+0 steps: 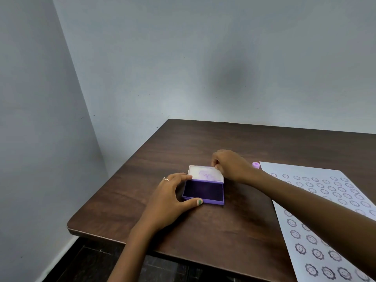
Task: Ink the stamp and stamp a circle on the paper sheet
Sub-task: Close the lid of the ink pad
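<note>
A purple ink pad [204, 191] lies open on the dark wooden table [203, 143], its dark pad showing. Its clear lid [205, 174] is tipped back and smeared with purple. My left hand [173, 198] grips the pad's left side, thumb on the front edge. My right hand [230, 165] pinches the lid's far right corner. A small pink stamp [256, 165] stands behind my right wrist, at the top left corner of the paper sheet [289, 204]. The sheet is white and covered with several rows of round smiley stamp marks. My right forearm crosses over it.
The table's left corner is near my left forearm, with dark floor below. Grey walls meet in a corner behind the table.
</note>
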The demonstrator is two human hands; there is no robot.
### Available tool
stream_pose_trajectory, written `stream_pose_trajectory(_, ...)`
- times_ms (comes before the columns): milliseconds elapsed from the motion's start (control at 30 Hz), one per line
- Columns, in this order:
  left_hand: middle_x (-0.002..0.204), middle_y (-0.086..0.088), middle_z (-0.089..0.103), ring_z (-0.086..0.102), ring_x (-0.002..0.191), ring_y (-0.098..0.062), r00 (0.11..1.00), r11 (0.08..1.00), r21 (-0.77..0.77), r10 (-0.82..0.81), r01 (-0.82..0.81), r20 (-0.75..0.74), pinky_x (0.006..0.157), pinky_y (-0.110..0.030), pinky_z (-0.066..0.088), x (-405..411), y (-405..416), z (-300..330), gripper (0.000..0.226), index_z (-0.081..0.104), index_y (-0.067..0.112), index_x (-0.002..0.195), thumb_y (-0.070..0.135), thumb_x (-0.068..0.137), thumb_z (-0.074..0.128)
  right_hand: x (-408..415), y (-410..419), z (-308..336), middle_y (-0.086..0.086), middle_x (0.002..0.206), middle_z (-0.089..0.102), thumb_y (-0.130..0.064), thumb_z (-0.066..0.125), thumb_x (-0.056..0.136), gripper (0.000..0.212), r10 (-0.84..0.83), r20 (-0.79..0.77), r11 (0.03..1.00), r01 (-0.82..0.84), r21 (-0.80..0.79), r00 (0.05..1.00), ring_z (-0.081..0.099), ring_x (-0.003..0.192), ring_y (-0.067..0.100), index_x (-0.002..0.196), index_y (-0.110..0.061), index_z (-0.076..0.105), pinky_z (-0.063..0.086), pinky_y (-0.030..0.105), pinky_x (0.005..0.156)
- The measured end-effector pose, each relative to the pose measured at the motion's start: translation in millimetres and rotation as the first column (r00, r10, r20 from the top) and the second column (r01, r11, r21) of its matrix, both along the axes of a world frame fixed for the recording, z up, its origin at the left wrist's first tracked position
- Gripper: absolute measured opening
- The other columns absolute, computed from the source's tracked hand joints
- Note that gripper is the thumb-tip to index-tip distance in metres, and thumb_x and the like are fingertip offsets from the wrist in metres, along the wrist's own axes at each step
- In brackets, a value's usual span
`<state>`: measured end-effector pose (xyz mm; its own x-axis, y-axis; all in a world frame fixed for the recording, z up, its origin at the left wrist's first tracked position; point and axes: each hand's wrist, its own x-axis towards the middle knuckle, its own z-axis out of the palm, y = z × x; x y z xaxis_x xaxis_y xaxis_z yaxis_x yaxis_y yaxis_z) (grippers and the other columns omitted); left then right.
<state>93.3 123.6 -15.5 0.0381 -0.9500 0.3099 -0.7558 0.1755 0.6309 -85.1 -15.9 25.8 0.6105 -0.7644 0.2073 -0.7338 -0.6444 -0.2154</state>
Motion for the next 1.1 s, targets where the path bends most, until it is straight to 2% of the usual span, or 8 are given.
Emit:
stream_pose_trajectory(133,0.139,0.015,0.046,0.037,0.115,0.003,1.000,1.000,0.006,0.011,-0.011,-0.019,0.094,-0.019,0.035,-0.9,-0.1,-0.2,0.074,0.042,0.040,0.133,0.057,0.068,0.072,-2.0,3.0,0.8,0.011,0.089,0.064,-0.003,0.048,0.085,0.013,-0.002,0.050,1.000,0.002,0.009,0.999,0.054,0.073,0.020,0.081,-0.015,0.051,0.038,0.026,0.059)
stream_pose_trajectory(233,0.143,0.012,0.043,0.038,0.120,-0.002,0.999,0.998,0.047,0.033,-0.032,-0.032,0.097,-0.024,0.039,-1.3,-0.5,0.2,0.084,0.034,0.041,0.139,0.059,0.066,0.072,-4.3,6.4,5.9,0.010,0.087,0.067,-0.005,0.048,0.086,0.012,0.002,0.151,1.000,-0.003,0.004,0.989,0.057,0.072,0.021,0.086,-0.015,0.056,0.043,0.030,0.061)
stream_pose_trajectory(400,0.147,0.013,0.041,0.039,0.128,-0.004,0.992,0.998,0.043,0.049,-0.044,-0.113,0.099,-0.022,0.036,-1.9,0.8,0.7,0.104,0.021,0.037,0.145,0.058,0.060,0.077,-9.8,19.2,24.1,0.007,0.101,0.069,-0.008,0.054,0.087,0.019,0.097,0.233,0.995,-0.102,0.008,0.968,0.061,0.088,0.017,0.101,-0.012,0.066,0.044,0.022,0.075)
stream_pose_trajectory(533,0.150,0.012,0.037,0.036,0.134,-0.008,0.989,0.996,0.070,0.066,-0.057,-0.131,0.105,-0.027,0.036,-1.2,1.4,-0.1,0.116,0.009,0.035,0.149,0.058,0.059,0.078,-18.5,40.2,32.1,0.005,0.100,0.068,-0.009,0.053,0.089,0.019,0.165,0.257,0.986,-0.167,-0.015,0.952,0.057,0.085,0.013,0.102,-0.013,0.067,0.039,0.012,0.068)
stream_pose_trajectory(700,0.143,0.009,0.045,0.041,0.129,-0.008,0.993,0.997,0.041,0.065,-0.061,-0.095,0.101,-0.025,0.039,-1.6,3.0,0.9,0.096,0.028,0.036,0.145,0.053,0.064,0.078,-29.3,69.1,23.9,0.002,0.099,0.069,-0.007,0.052,0.088,0.018,0.233,0.258,0.970,-0.244,0.008,0.938,0.059,0.086,0.012,0.100,-0.014,0.065,0.045,0.019,0.076)
stream_pose_trajectory(833,0.131,0.018,0.051,0.043,0.116,0.001,0.998,0.999,0.009,0.043,-0.042,-0.055,0.089,-0.011,0.033,-2.8,4.5,2.0,0.074,0.047,0.034,0.134,0.048,0.067,0.077,-36.5,83.7,6.0,0.001,0.105,0.066,-0.011,0.051,0.089,0.020,0.297,0.183,0.955,-0.294,-0.042,0.937,0.054,0.096,0.012,0.105,-0.015,0.063,0.043,0.025,0.085)
stream_pose_trajectory(933,0.128,0.021,0.052,0.043,0.114,0.002,0.998,0.999,-0.002,0.039,-0.039,-0.046,0.089,-0.010,0.032,-3.1,5.2,3.7,0.072,0.050,0.030,0.132,0.046,0.068,0.078,-38.8,90.7,-4.0,0.003,0.110,0.064,-0.012,0.048,0.090,0.024,0.334,0.137,0.941,-0.322,-0.101,0.932,0.052,0.101,0.016,0.110,-0.015,0.062,0.045,0.031,0.087)
stream_pose_trajectory(1100,0.119,0.024,0.050,0.045,0.112,0.005,0.997,0.999,-0.012,0.039,-0.040,-0.060,0.083,0.004,0.030,-3.6,7.3,5.7,0.069,0.053,0.028,0.130,0.042,0.068,0.079,-40.6,96.5,-7.4,0.004,0.111,0.065,-0.013,0.046,0.089,0.026,0.356,0.122,0.928,-0.334,-0.167,0.926,0.054,0.102,0.020,0.109,-0.013,0.063,0.048,0.033,0.084)
